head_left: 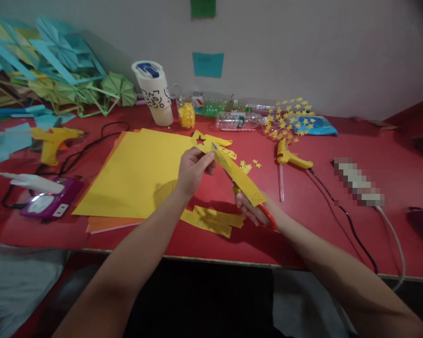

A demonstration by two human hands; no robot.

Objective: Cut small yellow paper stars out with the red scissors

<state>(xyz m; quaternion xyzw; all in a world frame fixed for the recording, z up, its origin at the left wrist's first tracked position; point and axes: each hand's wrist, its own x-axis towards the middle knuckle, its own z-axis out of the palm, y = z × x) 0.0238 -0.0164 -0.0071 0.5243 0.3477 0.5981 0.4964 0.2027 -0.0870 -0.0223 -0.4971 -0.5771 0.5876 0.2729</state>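
My left hand (193, 171) pinches a yellow paper strip (238, 176) near its upper end, beside a star-shaped hole. The strip slants down to the right, with a pencilled outline near its lower end. My right hand (248, 206) grips scissors (268, 216) with red on the handle; the strip covers much of the blades, and a tip shows close to my left fingers. Below the hands lie more yellow strips (215, 220). Small cut paper stars (246, 166) lie just beyond my right hand. A stack of yellow sheets (134, 173) spreads out at the left, with orange paper under it.
A yellow glue gun (289, 157) with a cord lies right, another glue gun (52, 141) left near a purple power strip (52, 202). A white tumbler (157, 96), a cup of yellow pieces (186, 114) and plastic bottles (238, 120) line the back. Folded paper shapes (63, 61) pile up back left.
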